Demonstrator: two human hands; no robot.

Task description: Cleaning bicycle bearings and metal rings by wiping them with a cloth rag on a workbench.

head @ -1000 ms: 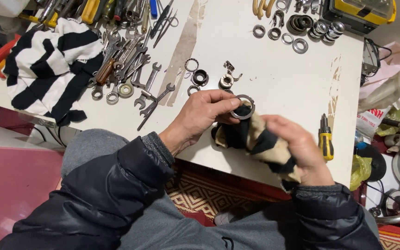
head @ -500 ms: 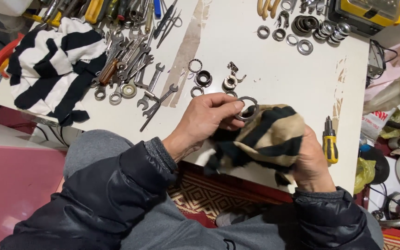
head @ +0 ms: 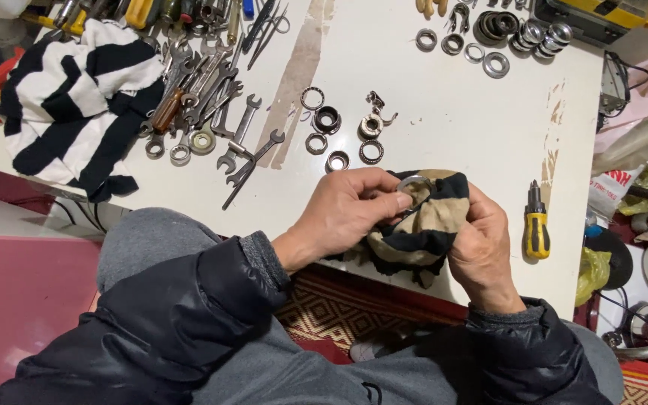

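My left hand (head: 343, 214) pinches a metal ring (head: 412, 185) at the near edge of the white table (head: 429, 105). A dirty tan-and-black striped rag (head: 425, 225) wraps around the ring's right side, and my right hand (head: 483, 251) grips that rag from below and behind. Most of the ring is hidden by the cloth and my fingers. Just beyond my hands lie several small bearing rings and races (head: 339, 139).
A black-and-white striped cloth (head: 69, 112) lies at the left beside a pile of wrenches (head: 219, 112) and screwdrivers. A yellow-handled screwdriver (head: 536, 225) lies right of my hands. More rings (head: 504, 37) and a yellow case (head: 601, 16) sit far right.
The rag has come up over the ring; my right hand shifted from on top of the cloth to gripping it from the side, and both hands drew closer together.
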